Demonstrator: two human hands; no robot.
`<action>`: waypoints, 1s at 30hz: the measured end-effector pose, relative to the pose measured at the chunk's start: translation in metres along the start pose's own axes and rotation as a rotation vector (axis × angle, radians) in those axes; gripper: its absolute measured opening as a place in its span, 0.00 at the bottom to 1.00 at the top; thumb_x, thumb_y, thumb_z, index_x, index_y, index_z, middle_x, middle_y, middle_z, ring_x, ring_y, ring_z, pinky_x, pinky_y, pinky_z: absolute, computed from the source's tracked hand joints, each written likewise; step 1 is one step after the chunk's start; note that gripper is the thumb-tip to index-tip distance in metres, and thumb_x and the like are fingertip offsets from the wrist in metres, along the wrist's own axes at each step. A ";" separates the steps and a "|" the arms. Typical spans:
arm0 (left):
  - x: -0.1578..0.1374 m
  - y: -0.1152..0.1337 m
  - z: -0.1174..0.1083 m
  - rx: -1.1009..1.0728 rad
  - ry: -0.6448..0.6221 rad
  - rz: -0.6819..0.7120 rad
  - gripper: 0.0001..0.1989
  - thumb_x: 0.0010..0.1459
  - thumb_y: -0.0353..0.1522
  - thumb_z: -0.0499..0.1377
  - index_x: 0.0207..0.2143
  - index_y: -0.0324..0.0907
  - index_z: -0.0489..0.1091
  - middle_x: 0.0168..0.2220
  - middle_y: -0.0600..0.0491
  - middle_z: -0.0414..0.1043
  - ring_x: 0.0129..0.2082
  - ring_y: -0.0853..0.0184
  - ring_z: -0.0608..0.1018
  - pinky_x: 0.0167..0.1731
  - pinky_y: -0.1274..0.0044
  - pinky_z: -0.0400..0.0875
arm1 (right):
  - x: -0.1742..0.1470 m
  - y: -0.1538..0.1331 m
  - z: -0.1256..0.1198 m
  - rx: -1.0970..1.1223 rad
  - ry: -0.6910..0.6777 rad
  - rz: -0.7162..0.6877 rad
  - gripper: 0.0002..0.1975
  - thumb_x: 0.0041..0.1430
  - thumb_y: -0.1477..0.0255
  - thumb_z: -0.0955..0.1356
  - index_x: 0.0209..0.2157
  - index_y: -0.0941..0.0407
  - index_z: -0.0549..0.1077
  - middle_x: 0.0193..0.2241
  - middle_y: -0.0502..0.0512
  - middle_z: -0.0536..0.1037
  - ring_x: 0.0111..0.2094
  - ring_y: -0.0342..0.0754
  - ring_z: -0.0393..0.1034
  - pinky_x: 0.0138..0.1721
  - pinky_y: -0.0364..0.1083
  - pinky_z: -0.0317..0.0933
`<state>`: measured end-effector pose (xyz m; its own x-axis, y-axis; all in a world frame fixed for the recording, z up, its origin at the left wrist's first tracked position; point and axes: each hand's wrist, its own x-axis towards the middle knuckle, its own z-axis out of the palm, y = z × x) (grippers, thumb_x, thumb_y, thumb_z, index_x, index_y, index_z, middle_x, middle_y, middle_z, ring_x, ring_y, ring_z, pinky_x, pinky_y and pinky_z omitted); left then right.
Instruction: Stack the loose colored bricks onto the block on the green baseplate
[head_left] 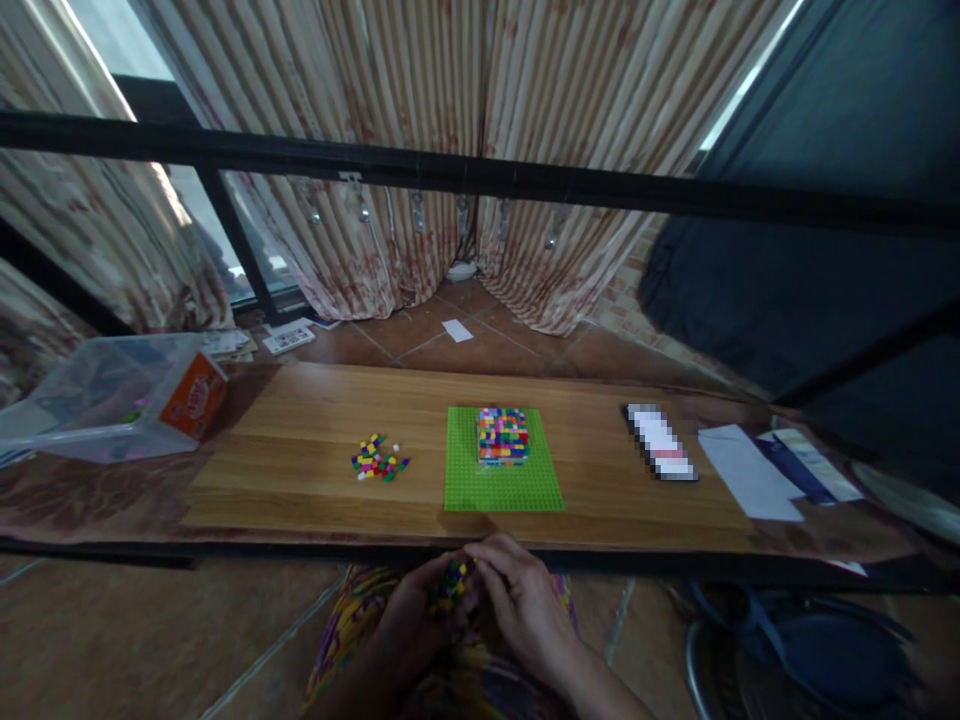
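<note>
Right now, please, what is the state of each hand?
Left hand: cupped, holding small coloured bricks.
Right hand: fingers curled beside these bricks; whether they pinch one cannot be told.

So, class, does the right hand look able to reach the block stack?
Probably yes: nothing visible stands between the right hand and the block stack, though that hand's fingers are at bricks in the left hand.

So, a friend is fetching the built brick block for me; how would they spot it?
Find the long wooden board, then the bright green baseplate near its middle. The multicoloured block stands on that; unlike the loose bricks scattered to its left, it is one compact, boxy stack.
</note>
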<state>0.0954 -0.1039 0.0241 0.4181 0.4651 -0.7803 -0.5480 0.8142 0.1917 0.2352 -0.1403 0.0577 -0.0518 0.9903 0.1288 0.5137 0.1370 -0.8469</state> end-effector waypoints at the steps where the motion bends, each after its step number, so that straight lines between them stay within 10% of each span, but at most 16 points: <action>1: 0.000 0.000 0.000 0.005 0.001 0.004 0.05 0.55 0.25 0.55 0.30 0.35 0.71 0.26 0.50 0.75 0.26 0.68 0.78 0.31 0.78 0.74 | 0.001 0.002 -0.001 -0.019 0.003 -0.006 0.14 0.64 0.74 0.59 0.40 0.52 0.75 0.34 0.53 0.76 0.36 0.45 0.72 0.38 0.42 0.66; 14: 0.003 -0.006 -0.013 0.040 -0.071 0.017 0.08 0.55 0.29 0.56 0.35 0.32 0.72 0.31 0.43 0.76 0.29 0.64 0.78 0.36 0.73 0.72 | 0.034 0.034 -0.026 -0.099 0.223 0.115 0.14 0.61 0.62 0.62 0.39 0.53 0.74 0.38 0.55 0.79 0.40 0.51 0.74 0.41 0.48 0.66; 30: 0.003 -0.002 -0.021 0.022 -0.080 -0.023 0.07 0.56 0.28 0.56 0.34 0.33 0.71 0.28 0.47 0.73 0.24 0.71 0.75 0.28 0.80 0.70 | 0.115 0.067 -0.024 -0.334 0.524 -0.161 0.08 0.56 0.66 0.67 0.33 0.50 0.79 0.49 0.57 0.70 0.51 0.54 0.58 0.51 0.57 0.53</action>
<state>0.0826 -0.1120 0.0090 0.4878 0.4715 -0.7347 -0.5215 0.8323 0.1879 0.2845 -0.0180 0.0285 0.2312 0.8041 0.5477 0.7779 0.1854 -0.6005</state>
